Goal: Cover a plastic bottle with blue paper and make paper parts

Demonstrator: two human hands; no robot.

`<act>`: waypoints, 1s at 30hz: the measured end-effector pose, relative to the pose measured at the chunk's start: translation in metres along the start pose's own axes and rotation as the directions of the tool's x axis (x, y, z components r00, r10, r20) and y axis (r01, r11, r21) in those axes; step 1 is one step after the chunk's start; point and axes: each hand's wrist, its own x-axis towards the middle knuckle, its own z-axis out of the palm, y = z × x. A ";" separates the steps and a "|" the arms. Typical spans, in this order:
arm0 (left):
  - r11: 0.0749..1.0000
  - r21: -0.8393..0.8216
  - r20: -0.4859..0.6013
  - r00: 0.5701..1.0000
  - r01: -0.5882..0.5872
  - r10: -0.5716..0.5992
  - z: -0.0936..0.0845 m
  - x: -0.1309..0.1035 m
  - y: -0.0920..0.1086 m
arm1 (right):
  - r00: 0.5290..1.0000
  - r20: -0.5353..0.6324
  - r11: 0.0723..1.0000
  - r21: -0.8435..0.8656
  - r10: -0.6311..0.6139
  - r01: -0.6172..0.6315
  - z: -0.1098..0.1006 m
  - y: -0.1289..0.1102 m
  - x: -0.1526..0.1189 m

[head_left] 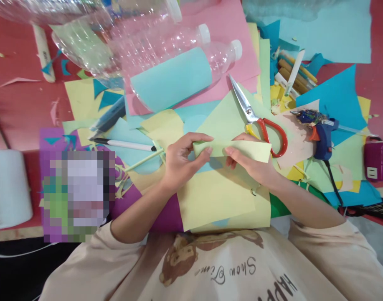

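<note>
A pale green paper strip point(250, 150) is stretched level between my two hands, above a light yellow sheet point(222, 196). My left hand point(186, 156) pinches its left end between thumb and fingers. Near the strip's middle, my right hand point(249, 161) grips it with the thumb in front and fingers behind; the right end sticks out past that hand. Scissors with red and yellow handles point(263, 125) lie open just beyond my right hand. A clear bottle wrapped in light blue paper point(175, 79) rests on its side farther back.
More clear bottles point(141, 42) lie at the back left on pink paper. On the right are a blue glue gun point(323, 138) with a cord and a pile of markers point(294, 75). A black-and-white pen point(125, 144) lies left of my hands. Paper scraps are scattered around; a blurred-out patch covers the lower left.
</note>
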 end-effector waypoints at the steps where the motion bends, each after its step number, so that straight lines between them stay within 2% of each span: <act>1: 1.000 -0.001 0.000 1.000 -0.001 0.001 0.000 0.000 0.000 | 0.999 -0.027 0.998 -0.050 -0.023 0.022 -0.001 0.000 0.000; 6: 0.999 -0.037 0.022 1.000 0.020 -0.019 -0.001 0.003 -0.001 | 0.995 -0.081 0.985 -0.166 -0.060 0.046 -0.004 0.001 0.002; 16: 0.999 -0.003 0.029 0.999 -0.043 0.043 -0.001 0.004 -0.009 | 0.999 -0.031 0.995 -0.088 -0.037 0.035 -0.004 0.000 0.005; 22: 0.995 -0.085 0.058 0.997 -0.054 0.059 -0.002 0.006 0.000 | 0.998 -0.039 0.997 -0.065 -0.046 0.044 -0.007 0.003 0.006; 30: 0.992 -0.115 -0.011 0.999 -0.050 0.049 -0.003 0.009 -0.002 | 0.998 -0.047 0.999 -0.009 -0.051 0.050 -0.008 0.003 0.008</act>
